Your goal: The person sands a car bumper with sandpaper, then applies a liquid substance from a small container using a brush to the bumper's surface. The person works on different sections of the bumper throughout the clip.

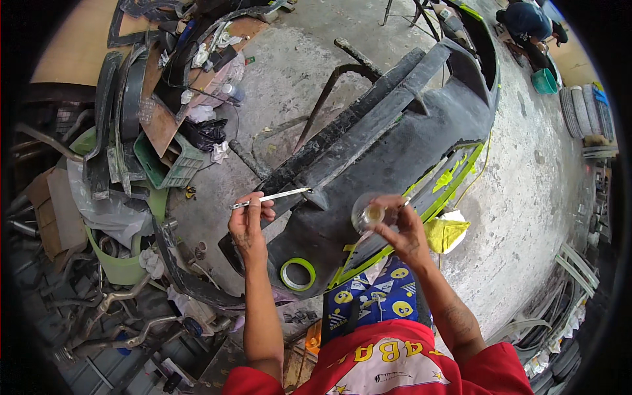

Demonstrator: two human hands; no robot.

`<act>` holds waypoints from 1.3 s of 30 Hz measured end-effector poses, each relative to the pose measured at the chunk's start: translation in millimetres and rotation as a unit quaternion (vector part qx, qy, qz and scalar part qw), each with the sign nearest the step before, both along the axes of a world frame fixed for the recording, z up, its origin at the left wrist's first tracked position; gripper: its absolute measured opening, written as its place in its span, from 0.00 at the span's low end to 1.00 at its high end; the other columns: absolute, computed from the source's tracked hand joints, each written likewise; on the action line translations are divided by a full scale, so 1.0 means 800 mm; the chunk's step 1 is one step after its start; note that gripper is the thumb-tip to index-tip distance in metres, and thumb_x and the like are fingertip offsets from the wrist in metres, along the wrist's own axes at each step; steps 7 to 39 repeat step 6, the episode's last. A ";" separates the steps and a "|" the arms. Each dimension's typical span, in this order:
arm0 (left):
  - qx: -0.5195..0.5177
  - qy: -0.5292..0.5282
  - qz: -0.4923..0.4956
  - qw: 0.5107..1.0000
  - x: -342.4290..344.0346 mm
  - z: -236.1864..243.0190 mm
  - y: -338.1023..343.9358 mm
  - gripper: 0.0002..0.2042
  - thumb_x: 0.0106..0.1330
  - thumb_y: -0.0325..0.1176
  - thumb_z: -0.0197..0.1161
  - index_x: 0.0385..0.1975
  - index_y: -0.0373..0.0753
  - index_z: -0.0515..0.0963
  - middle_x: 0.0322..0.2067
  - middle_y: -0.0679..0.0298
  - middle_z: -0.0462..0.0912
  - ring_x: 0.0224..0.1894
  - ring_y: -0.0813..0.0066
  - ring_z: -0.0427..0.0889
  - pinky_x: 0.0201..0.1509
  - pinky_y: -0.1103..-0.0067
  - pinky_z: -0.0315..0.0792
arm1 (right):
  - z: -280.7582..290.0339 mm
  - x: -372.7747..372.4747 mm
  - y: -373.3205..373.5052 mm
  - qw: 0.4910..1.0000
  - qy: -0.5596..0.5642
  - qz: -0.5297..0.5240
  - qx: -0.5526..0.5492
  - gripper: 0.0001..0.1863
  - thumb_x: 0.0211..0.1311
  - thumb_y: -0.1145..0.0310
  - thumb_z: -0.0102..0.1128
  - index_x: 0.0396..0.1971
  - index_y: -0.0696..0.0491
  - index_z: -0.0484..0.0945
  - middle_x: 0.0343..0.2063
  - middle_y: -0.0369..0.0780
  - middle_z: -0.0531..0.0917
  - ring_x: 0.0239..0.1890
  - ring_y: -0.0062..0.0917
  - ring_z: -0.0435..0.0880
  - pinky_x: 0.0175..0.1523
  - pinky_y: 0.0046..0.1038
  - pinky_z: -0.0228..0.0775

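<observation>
Between the fingers of my left hand (252, 224) is a thin white stick with a dark tip (284, 193), like a small brush. Its tip reaches a raised corner of the black car bumper (388, 158); I cannot tell whether they touch. Over the bumper's right side, my right hand (403, 232) grips a clear plastic cup (359, 214) with a little pale yellowish content in the bottom. A roll of lime-green masking tape (298, 274) lies on the bumper's near end. Strips of the same green tape (454, 183) run along its right edge.
A yellow cloth (445, 234) sits at the bumper's right edge. On the left stand a green crate (168, 161), a pale green tub (118, 263) and bent metal pipes (118, 299). Another person (526, 23) bends at the far right near a teal bucket (544, 81).
</observation>
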State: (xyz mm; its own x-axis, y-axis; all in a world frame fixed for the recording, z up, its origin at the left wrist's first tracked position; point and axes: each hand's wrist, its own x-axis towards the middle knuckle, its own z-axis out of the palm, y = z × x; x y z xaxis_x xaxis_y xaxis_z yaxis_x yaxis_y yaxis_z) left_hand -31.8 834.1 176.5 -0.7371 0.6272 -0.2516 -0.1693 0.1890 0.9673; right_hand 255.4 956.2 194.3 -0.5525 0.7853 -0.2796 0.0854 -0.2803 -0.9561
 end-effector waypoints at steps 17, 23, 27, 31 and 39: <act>-0.007 0.013 -0.017 1.000 -0.005 0.001 0.003 0.10 0.77 0.33 0.59 0.48 0.32 0.80 0.33 0.61 0.86 0.30 0.80 0.81 0.37 0.82 0.76 | -0.017 -0.018 0.113 0.991 0.045 -0.046 0.121 0.21 0.68 0.79 0.63 0.58 0.52 0.72 0.56 0.40 0.80 0.63 0.27 0.77 0.68 0.33 0.69; -0.007 0.013 -0.017 1.000 -0.005 0.001 0.003 0.10 0.77 0.33 0.59 0.48 0.32 0.80 0.33 0.61 0.86 0.30 0.80 0.81 0.37 0.82 0.76 | -0.017 -0.018 0.113 0.991 0.045 -0.046 0.121 0.21 0.68 0.79 0.63 0.58 0.52 0.72 0.56 0.40 0.80 0.63 0.27 0.77 0.68 0.33 0.69; -0.007 0.013 -0.017 1.000 -0.005 0.001 0.003 0.10 0.77 0.33 0.59 0.48 0.32 0.80 0.33 0.61 0.86 0.30 0.80 0.81 0.37 0.82 0.76 | -0.017 -0.018 0.113 0.991 0.045 -0.046 0.121 0.21 0.68 0.79 0.63 0.58 0.52 0.72 0.56 0.40 0.80 0.63 0.27 0.77 0.68 0.33 0.69; -0.007 0.013 -0.017 1.000 -0.005 0.001 0.003 0.10 0.77 0.33 0.59 0.48 0.32 0.80 0.33 0.61 0.86 0.30 0.80 0.81 0.37 0.82 0.76 | -0.017 -0.018 0.113 0.991 0.045 -0.046 0.121 0.21 0.68 0.79 0.63 0.58 0.52 0.72 0.56 0.40 0.80 0.63 0.27 0.77 0.68 0.33 0.69; -0.007 0.013 -0.017 1.000 -0.005 0.001 0.003 0.10 0.77 0.33 0.59 0.48 0.32 0.80 0.33 0.61 0.86 0.30 0.80 0.81 0.37 0.82 0.76 | -0.017 -0.018 0.113 0.991 0.045 -0.046 0.121 0.21 0.68 0.79 0.63 0.58 0.52 0.72 0.56 0.40 0.80 0.63 0.27 0.77 0.68 0.33 0.69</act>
